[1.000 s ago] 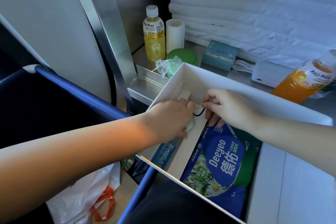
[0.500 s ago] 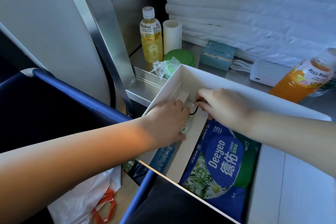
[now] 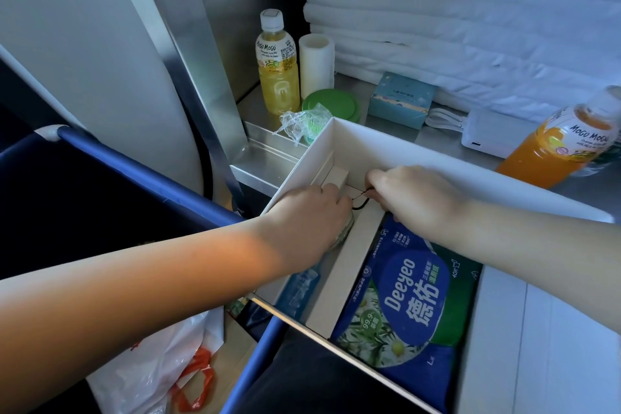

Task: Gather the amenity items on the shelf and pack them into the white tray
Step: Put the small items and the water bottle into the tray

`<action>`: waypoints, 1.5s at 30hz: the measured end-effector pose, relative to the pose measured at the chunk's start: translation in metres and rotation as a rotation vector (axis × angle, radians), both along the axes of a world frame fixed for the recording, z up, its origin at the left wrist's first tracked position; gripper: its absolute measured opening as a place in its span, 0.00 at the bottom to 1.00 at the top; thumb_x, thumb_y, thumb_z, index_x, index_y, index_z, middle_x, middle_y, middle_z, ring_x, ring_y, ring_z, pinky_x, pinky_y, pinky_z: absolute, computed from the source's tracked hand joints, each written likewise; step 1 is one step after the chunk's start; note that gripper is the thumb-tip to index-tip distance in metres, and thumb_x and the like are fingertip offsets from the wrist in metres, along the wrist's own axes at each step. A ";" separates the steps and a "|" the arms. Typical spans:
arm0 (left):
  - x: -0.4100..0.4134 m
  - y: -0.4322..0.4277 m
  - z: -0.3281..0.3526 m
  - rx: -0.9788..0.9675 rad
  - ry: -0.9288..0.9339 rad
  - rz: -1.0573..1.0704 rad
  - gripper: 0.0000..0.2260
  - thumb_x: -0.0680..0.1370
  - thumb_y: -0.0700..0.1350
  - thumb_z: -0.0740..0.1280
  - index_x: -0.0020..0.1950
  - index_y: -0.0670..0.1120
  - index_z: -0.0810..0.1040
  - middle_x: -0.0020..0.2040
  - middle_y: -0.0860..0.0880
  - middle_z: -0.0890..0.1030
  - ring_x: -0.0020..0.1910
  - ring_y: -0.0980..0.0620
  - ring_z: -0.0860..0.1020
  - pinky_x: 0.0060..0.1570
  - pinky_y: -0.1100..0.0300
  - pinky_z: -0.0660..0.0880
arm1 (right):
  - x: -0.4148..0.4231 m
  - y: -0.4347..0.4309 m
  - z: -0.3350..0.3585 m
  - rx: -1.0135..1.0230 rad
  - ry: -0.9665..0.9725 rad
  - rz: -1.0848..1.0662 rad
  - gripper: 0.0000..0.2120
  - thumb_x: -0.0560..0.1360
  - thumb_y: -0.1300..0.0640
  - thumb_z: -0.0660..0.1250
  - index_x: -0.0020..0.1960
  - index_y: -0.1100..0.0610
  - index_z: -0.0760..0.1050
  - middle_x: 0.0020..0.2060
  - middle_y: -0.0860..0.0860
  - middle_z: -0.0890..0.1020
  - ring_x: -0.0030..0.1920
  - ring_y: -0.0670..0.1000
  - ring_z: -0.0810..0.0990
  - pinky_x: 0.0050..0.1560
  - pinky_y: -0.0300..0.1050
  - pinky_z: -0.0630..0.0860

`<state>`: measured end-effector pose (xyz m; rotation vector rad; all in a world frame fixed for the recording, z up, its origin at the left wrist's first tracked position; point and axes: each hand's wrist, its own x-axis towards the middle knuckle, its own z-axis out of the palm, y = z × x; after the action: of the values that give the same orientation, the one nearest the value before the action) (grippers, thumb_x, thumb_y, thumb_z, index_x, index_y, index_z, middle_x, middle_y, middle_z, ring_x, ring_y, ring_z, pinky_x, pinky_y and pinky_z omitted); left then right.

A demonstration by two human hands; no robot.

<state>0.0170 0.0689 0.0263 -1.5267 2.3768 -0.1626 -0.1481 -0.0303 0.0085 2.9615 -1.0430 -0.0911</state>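
Steel shelf [image 3: 447,141] under stacked white towels [image 3: 470,27]; a yellow Mogu Mogu bottle [image 3: 279,77], green lid [image 3: 332,104] and teal box [image 3: 401,99] still wait beyond the white tray [image 3: 420,151]. Right hand [image 3: 416,195] pinches a thin black loop [image 3: 361,205] at the divider's [image 3: 339,276] far end. Left hand [image 3: 309,215] curls down into the narrow left compartment, grip hidden, cannot tell. Over the last second the right fingers tucked in off the Deeyeo wipes pack [image 3: 413,296] in the right compartment, so the loop is probably being settled in.
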 end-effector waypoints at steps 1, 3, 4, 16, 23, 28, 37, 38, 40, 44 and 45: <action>0.000 0.000 -0.001 0.010 0.000 0.007 0.15 0.79 0.47 0.60 0.62 0.42 0.64 0.53 0.43 0.72 0.47 0.44 0.75 0.49 0.49 0.75 | 0.000 -0.001 0.001 -0.012 0.013 0.007 0.12 0.69 0.72 0.62 0.46 0.57 0.67 0.31 0.51 0.69 0.32 0.56 0.73 0.29 0.47 0.67; 0.001 -0.001 -0.002 0.017 0.000 0.017 0.16 0.79 0.47 0.61 0.62 0.42 0.63 0.53 0.44 0.73 0.47 0.44 0.76 0.47 0.49 0.76 | 0.002 -0.001 0.004 -0.065 0.063 0.028 0.14 0.68 0.74 0.59 0.45 0.58 0.65 0.31 0.51 0.67 0.35 0.57 0.75 0.30 0.48 0.65; 0.001 -0.001 -0.003 0.019 -0.001 0.021 0.16 0.78 0.47 0.62 0.62 0.42 0.63 0.52 0.44 0.73 0.47 0.44 0.76 0.47 0.49 0.76 | 0.005 0.000 0.005 -0.091 0.099 0.039 0.14 0.67 0.75 0.59 0.45 0.58 0.63 0.31 0.51 0.66 0.37 0.58 0.76 0.30 0.48 0.63; 0.004 -0.006 -0.002 0.072 -0.014 0.027 0.11 0.79 0.46 0.61 0.59 0.43 0.69 0.53 0.45 0.76 0.51 0.43 0.76 0.49 0.49 0.76 | 0.022 0.003 -0.001 -0.164 0.381 0.118 0.14 0.73 0.72 0.59 0.55 0.60 0.73 0.45 0.53 0.80 0.47 0.56 0.80 0.30 0.45 0.65; 0.003 -0.007 0.000 0.082 -0.022 0.018 0.10 0.79 0.47 0.60 0.57 0.44 0.70 0.52 0.46 0.77 0.51 0.44 0.76 0.49 0.49 0.76 | 0.017 0.005 -0.014 -0.320 0.284 0.230 0.22 0.78 0.68 0.53 0.71 0.62 0.61 0.55 0.56 0.74 0.47 0.58 0.79 0.30 0.46 0.68; 0.004 -0.006 0.000 0.078 -0.028 -0.004 0.08 0.80 0.46 0.60 0.56 0.44 0.70 0.50 0.47 0.77 0.49 0.44 0.76 0.49 0.49 0.76 | 0.010 0.001 -0.006 -0.347 0.172 0.320 0.11 0.71 0.66 0.67 0.53 0.57 0.77 0.45 0.51 0.80 0.44 0.53 0.80 0.34 0.45 0.76; 0.005 -0.007 -0.002 0.056 0.004 0.004 0.11 0.79 0.45 0.60 0.60 0.42 0.69 0.49 0.46 0.77 0.47 0.44 0.77 0.46 0.49 0.77 | 0.007 -0.004 -0.017 -0.197 0.121 0.395 0.21 0.80 0.62 0.52 0.72 0.53 0.60 0.63 0.51 0.71 0.58 0.55 0.69 0.52 0.49 0.71; 0.005 -0.007 -0.002 0.056 0.007 0.009 0.11 0.79 0.45 0.61 0.60 0.43 0.69 0.48 0.46 0.77 0.47 0.44 0.77 0.45 0.49 0.78 | 0.007 -0.004 -0.018 -0.199 0.118 0.403 0.21 0.80 0.61 0.51 0.72 0.53 0.61 0.63 0.51 0.72 0.58 0.55 0.69 0.51 0.49 0.70; 0.005 -0.007 -0.002 0.058 0.004 0.012 0.11 0.79 0.45 0.61 0.59 0.43 0.69 0.47 0.46 0.77 0.47 0.44 0.77 0.44 0.49 0.78 | 0.008 -0.004 -0.017 -0.201 0.126 0.397 0.19 0.81 0.60 0.51 0.71 0.53 0.64 0.62 0.51 0.72 0.59 0.54 0.69 0.51 0.48 0.70; 0.004 -0.008 -0.001 0.082 -0.009 0.018 0.13 0.80 0.47 0.60 0.60 0.42 0.70 0.47 0.45 0.78 0.47 0.44 0.77 0.44 0.49 0.78 | 0.010 -0.002 -0.018 -0.211 0.145 0.378 0.18 0.80 0.61 0.52 0.69 0.54 0.67 0.61 0.52 0.72 0.59 0.55 0.69 0.50 0.49 0.71; 0.004 -0.008 -0.001 0.084 -0.022 0.018 0.14 0.80 0.48 0.60 0.62 0.41 0.69 0.48 0.45 0.78 0.47 0.44 0.77 0.45 0.49 0.78 | 0.009 -0.001 -0.018 -0.214 0.156 0.376 0.19 0.80 0.61 0.53 0.69 0.56 0.67 0.61 0.52 0.73 0.59 0.56 0.69 0.50 0.49 0.72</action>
<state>0.0207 0.0605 0.0254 -1.5002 2.3211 -0.0743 -0.1389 -0.0317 -0.0097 2.8387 -0.4372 -0.1909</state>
